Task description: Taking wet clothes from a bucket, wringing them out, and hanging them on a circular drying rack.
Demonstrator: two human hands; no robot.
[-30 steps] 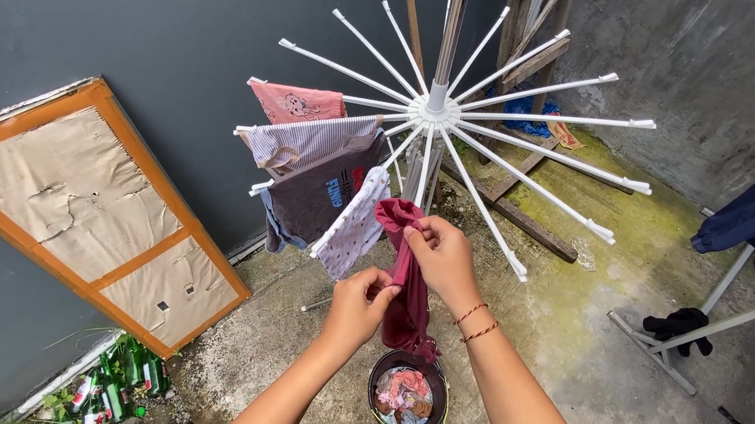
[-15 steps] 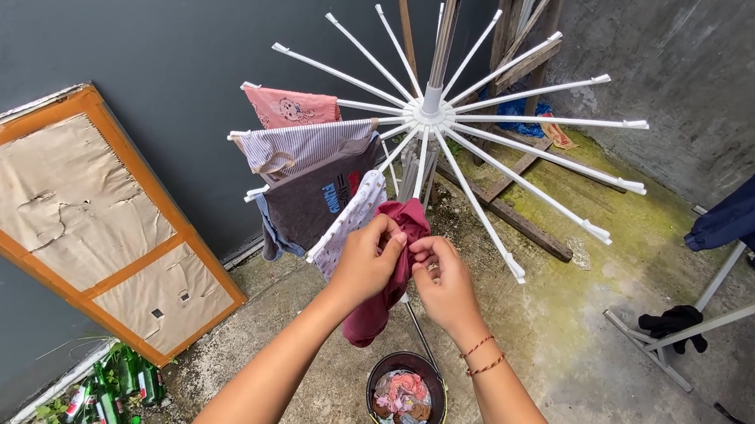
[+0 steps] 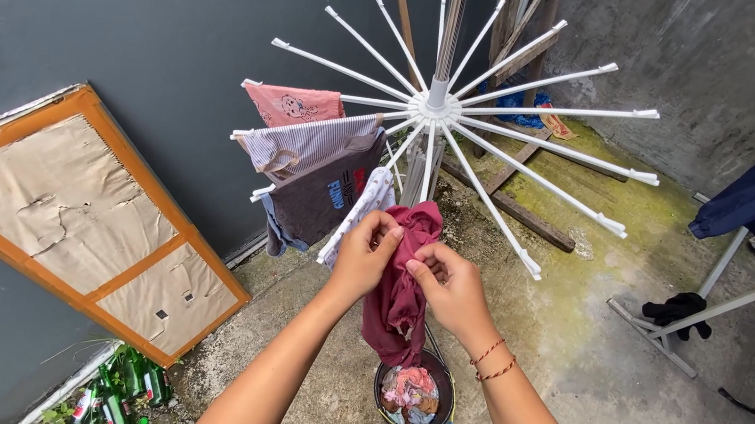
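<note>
left hand: your left hand (image 3: 365, 250) pinches the top left edge of the dark red cloth (image 3: 399, 286).
cloth: it sits between your two hands, draped over the low white arm (image 3: 428, 163) of the drying rack (image 3: 437, 105), right in front of you.
long way: the cloth hangs straight down, top at the rack arm, bottom pointing at the bucket (image 3: 414, 402).
right hand: your right hand (image 3: 447, 284) grips the cloth's right side, a bit lower.
nearer: both hands touch it; the left is closer to the rack arm.
</note>
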